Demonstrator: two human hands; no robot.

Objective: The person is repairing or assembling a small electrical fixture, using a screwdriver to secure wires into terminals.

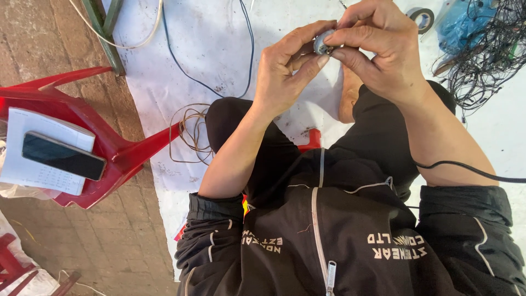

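Observation:
Both my hands meet at the top middle of the view, around a small round grey metal part (pixel 322 43). My left hand (pixel 285 71) pinches it from the left with thumb and fingers. From the right, my right hand (pixel 378 44) grips it, fingers curled over its top. Most of the part is hidden by my fingers. Below my hands are my black-trousered knees and black jacket (pixel 329 230).
A red plastic stool (pixel 109 142) at the left carries a notepad (pixel 33 148) and a dark phone (pixel 63 156). A white sheet (pixel 208 44) covers the ground, with a coil of brown wire (pixel 189 131), a dark cable (pixel 186 71), tangled black wires (pixel 482 66) and a tape roll (pixel 422 16).

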